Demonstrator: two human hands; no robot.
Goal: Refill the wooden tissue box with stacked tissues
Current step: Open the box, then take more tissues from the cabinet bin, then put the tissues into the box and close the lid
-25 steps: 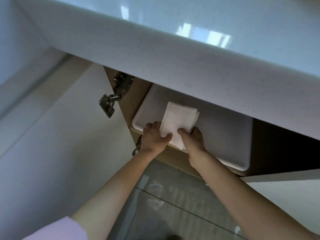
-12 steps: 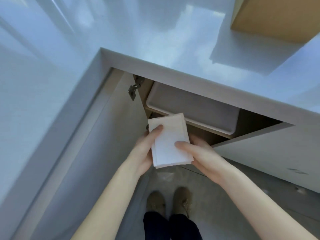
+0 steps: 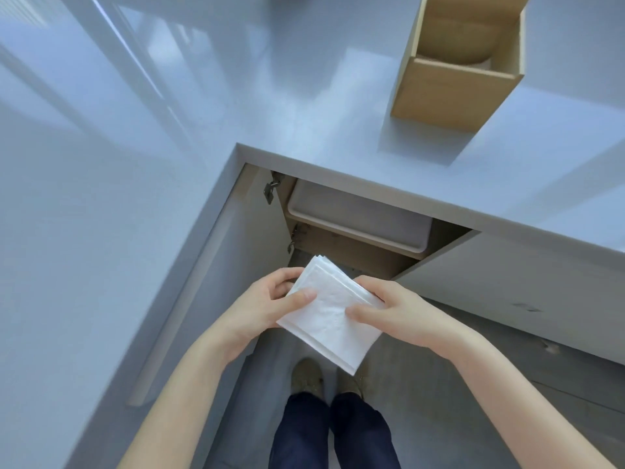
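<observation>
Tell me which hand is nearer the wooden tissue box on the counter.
Right. The right hand grips the tissue stack almost directly below the wooden tissue box; the left hand holds the stack's far side.

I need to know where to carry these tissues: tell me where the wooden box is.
The wooden box stands in the upper right of the head view, on the white counter, back from its front edge and beyond the open cabinet.

Bright daylight, countertop (image 3: 338,96) glare, blurred edges.

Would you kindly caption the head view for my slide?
Both hands, left and right, hold a tissue stack below the counter's wooden box.
</observation>
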